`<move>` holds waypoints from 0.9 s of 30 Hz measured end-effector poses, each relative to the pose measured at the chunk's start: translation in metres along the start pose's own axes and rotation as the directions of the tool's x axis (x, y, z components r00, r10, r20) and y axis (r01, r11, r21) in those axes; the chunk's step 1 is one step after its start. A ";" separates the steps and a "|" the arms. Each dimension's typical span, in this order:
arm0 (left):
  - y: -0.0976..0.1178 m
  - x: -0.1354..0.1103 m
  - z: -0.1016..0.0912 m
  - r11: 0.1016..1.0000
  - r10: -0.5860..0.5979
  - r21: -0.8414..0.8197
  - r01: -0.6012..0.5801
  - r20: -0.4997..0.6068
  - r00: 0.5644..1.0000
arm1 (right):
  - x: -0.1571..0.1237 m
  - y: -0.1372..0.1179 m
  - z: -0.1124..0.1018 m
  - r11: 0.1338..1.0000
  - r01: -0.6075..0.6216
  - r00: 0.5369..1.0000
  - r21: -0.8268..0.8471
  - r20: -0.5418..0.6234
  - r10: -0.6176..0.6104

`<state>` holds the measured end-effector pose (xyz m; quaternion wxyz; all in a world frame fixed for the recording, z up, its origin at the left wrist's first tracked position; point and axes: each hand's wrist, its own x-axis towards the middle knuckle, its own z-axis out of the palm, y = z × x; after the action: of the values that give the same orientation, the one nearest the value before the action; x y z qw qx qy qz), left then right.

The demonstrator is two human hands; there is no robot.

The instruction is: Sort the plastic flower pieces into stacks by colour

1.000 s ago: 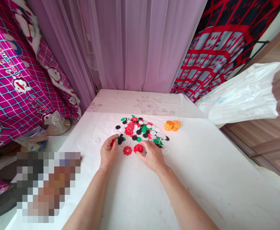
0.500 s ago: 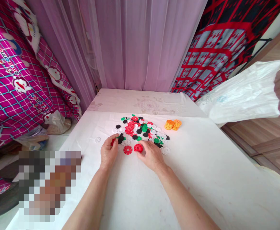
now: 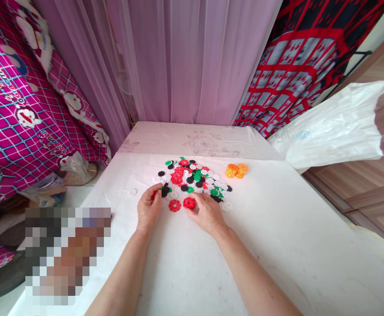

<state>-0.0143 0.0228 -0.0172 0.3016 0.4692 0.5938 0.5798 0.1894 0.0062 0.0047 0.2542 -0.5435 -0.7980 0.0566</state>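
Observation:
Notched plastic snowflake discs in red, white, black and green lie in a loose pile [image 3: 197, 177] on the white-covered table. At the pile's left front edge, my left hand [image 3: 148, 210] is closed with red snowflake discs [image 3: 154, 194] between thumb and fingers, mostly hidden by them. My right hand [image 3: 209, 214] grips a short stack of red snowflake discs [image 3: 188, 203] by its right side, at the front of the pile. Between the two hands a single red disc [image 3: 175, 206] lies flat.
Orange disc stacks [image 3: 232, 170] stand right of the pile. A lone white disc [image 3: 133, 192] lies to the left. A white plastic bag [image 3: 336, 127] hangs at the table's right edge. Purple curtains [image 3: 192, 61] hang behind the table [image 3: 264, 245]. Part of the lower left is pixelated.

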 end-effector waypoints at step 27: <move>0.015 0.002 -0.006 0.994 -0.112 -0.012 0.111 -0.101 0.989 | 0.047 0.061 -0.019 0.970 -0.218 0.975 -0.107 0.013 0.220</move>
<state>-0.0172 0.0209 -0.0012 0.3046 0.4044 0.6318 0.5869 0.2361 0.0695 0.0154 0.2077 -0.6402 -0.7380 0.0488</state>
